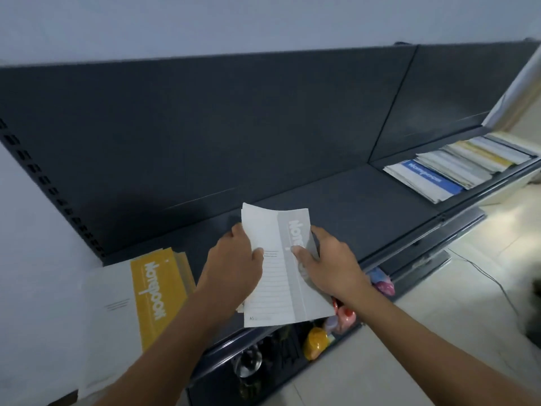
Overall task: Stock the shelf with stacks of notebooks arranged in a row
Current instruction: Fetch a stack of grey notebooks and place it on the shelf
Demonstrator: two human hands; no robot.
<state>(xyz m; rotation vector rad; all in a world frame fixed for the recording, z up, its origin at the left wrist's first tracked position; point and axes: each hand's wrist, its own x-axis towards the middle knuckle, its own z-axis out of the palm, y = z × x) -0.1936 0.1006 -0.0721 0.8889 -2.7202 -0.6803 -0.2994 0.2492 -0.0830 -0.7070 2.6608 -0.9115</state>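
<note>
Long dark shelf point(336, 194) against pale wall. At shelf's right end: overlapping row of notebooks point(456, 168), blue one in front. At shelf's left end: yellow notebook stack point(155, 291), lying flat. Over shelf's front edge, near middle: grey notebook point(281, 276), gripped on both sides. Left hand point(234, 262) curled round its left edge. Right hand point(330, 265) curled round its right edge, thumb on cover. Below shelf: small bright toys point(316, 341).

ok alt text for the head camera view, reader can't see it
A left hand and right hand grip the side edges of a grey and white paper notebook over a dark grey metal shelf. A yellow-topped notebook stack lies at its left end, a row of overlapping notebooks far right.
</note>
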